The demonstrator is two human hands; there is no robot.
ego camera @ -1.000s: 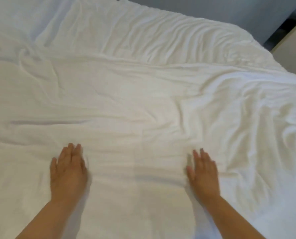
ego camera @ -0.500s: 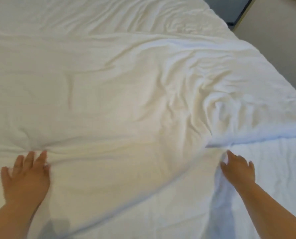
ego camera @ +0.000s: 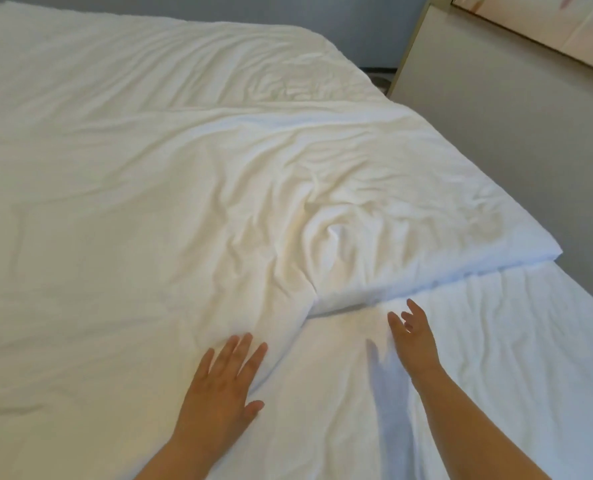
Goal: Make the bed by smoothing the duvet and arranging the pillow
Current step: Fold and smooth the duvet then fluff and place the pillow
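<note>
Right, the white duvet [ego camera: 149,202] lies over most of the bed [ego camera: 587,308], rumpled into a knot of creases towards its near right corner. That corner's thick folded edge runs slantwise across the mattress, and below it the wrinkled sheet [ego camera: 496,375] is bare.

The person leans in from the near side. The left hand [ego camera: 219,389] rests palm down on the duvet, right at the lower end of that slanting edge; its grip is spread flat, fingers [ego camera: 243,344] straight and a little apart, thumb out to the side, holding nothing. The right hand [ego camera: 414,341] is over the bare sheet, just beside the duvet's folded edge, turned partly on its side. Its grip is loose and spread too, fingers [ego camera: 416,311] slightly bent, nothing between them. A shadow falls on the sheet to its left, so it seems to be lifted a little, though I cannot tell for sure whether it touches the cloth.

Beyond the bed's right side is a plain beige surface [ego camera: 496,126].
</note>
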